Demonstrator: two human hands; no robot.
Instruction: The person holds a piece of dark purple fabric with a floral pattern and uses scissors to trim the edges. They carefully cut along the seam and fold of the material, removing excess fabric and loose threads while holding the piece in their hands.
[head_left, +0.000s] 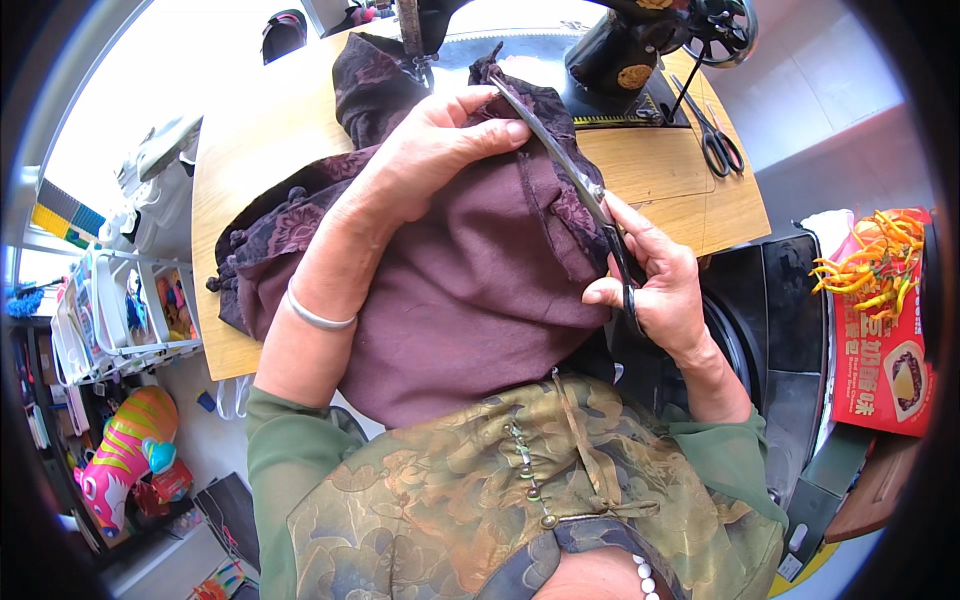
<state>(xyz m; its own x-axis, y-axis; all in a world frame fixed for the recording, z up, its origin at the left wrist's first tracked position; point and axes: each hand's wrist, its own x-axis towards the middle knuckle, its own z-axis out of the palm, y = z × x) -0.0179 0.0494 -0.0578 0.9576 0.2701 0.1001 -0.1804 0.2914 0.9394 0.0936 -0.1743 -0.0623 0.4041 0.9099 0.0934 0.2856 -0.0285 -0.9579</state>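
Note:
A dark purple garment (450, 300) with a floral outer side and knotted buttons lies over the table and my lap, its plain lining facing up. My left hand (457, 139) pinches the garment's edge between thumb and fingers near the sewing machine. In my right hand (652, 277) is a pair of scissors (559, 146) with black handles, fingers and thumb at the loops. The scissor blades lie along the floral edge, and their tips reach close to my left fingertips. Whether the blades grip any cloth I cannot tell.
A black sewing machine (619, 56) with a handwheel (720, 30) stands at the back of the wooden table (262, 165). Another pair of scissors (716, 142) lies at its right. Yellow peppers (874, 259) rest on a red box (877, 375). White racks (124, 300) stand left.

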